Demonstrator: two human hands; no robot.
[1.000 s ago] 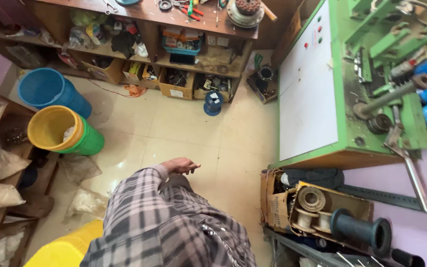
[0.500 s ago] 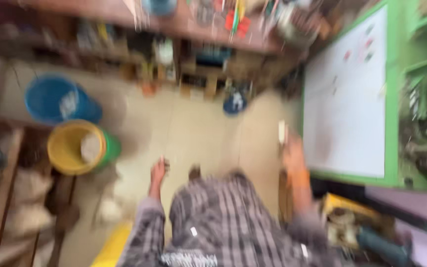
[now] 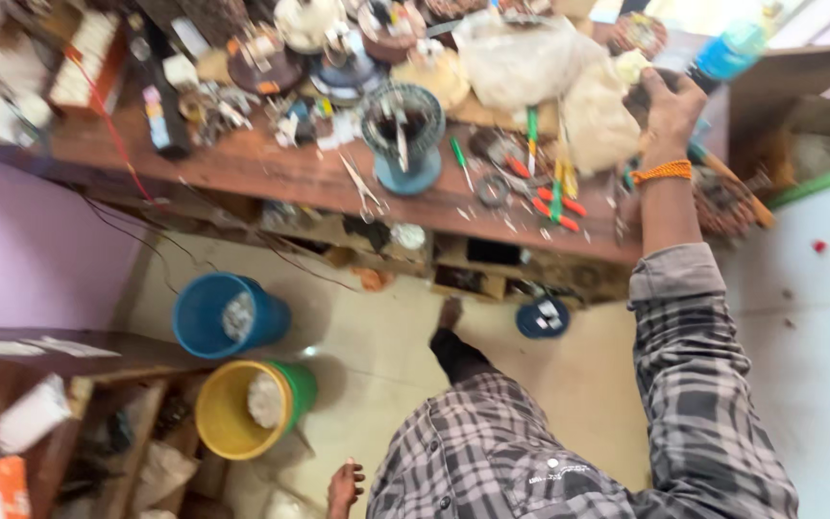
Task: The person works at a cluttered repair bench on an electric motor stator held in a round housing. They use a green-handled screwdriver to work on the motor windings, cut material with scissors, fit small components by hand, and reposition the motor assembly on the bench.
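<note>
wooden workbench [image 3: 271, 173] filled the top of the view now, where a second earlier it was mostly floor and the green machine. right hand [image 3: 670, 106] had gone from hanging low up to the bench, fingers curled around a dark lump [image 3: 638, 96] just beside a whitish plastic bag [image 3: 599, 120]; couldn't tell what the lump was. left hand [image 3: 343, 485] hung low by the shirt, grip unclear. blue bucket [image 3: 228, 315] and yellow bucket [image 3: 242, 408] on the floor each held pale scraps.

Worn wooden bench [image 3: 271, 173], glossy plastic buckets [image 3: 206, 312].
</note>
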